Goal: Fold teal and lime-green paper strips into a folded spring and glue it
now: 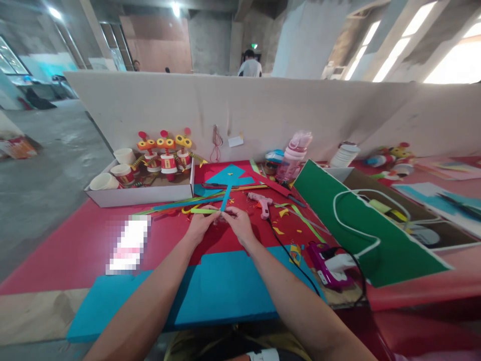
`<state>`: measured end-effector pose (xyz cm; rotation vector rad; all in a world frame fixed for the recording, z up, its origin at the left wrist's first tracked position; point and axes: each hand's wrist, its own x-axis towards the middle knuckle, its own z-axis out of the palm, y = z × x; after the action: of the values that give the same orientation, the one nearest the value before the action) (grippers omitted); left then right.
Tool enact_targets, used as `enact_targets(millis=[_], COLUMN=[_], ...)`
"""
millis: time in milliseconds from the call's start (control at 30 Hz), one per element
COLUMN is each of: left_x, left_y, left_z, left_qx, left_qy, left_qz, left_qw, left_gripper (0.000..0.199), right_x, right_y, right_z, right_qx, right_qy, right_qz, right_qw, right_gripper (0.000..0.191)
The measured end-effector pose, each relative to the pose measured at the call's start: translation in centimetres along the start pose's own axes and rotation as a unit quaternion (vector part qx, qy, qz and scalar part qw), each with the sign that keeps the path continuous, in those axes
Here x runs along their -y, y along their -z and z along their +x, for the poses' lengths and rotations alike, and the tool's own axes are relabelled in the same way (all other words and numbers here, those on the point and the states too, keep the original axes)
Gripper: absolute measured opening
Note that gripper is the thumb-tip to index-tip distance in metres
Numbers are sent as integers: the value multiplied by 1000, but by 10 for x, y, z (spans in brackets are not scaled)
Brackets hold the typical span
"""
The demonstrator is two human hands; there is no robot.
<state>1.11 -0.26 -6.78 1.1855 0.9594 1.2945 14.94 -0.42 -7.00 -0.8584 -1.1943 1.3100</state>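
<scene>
My left hand (201, 225) and my right hand (239, 224) meet fingertip to fingertip over the red table (82, 240). Between them they pinch a thin blue paper strip (226, 197) that runs away from me, crossed by a yellow-green strip (203, 211) lying to the left. A large blue foam sheet (218, 288) lies under my forearms at the near edge. A pink glue gun (262, 202) rests just beyond my right hand, its black cord (285, 250) trailing toward me.
A white box (143, 193) at back left holds paper cups and red-and-yellow cup figures (165, 155). A pink bottle (293, 155), a green board (361, 235), a purple tool (325, 265) and paper scraps lie to the right. A person stands beyond the white partition (263, 110).
</scene>
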Motion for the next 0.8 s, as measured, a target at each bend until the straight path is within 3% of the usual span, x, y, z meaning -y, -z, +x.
enact_targets(millis=[333, 567, 800], left_x=[-7, -7, -6], left_y=[0, 0, 2], left_z=[-1, 0, 1], left_qx=[-2, 15, 15], left_qy=[5, 6, 6], left_qz=[39, 27, 44], left_qw=[999, 999, 999], left_gripper=[25, 25, 26], right_x=[9, 5, 8], right_y=[5, 2, 1], right_z=[0, 1, 0], right_qx=[32, -26, -10], right_qy=[-31, -12, -39], right_qz=[-17, 16, 11], right_qw=[999, 999, 999], right_gripper=[24, 27, 30])
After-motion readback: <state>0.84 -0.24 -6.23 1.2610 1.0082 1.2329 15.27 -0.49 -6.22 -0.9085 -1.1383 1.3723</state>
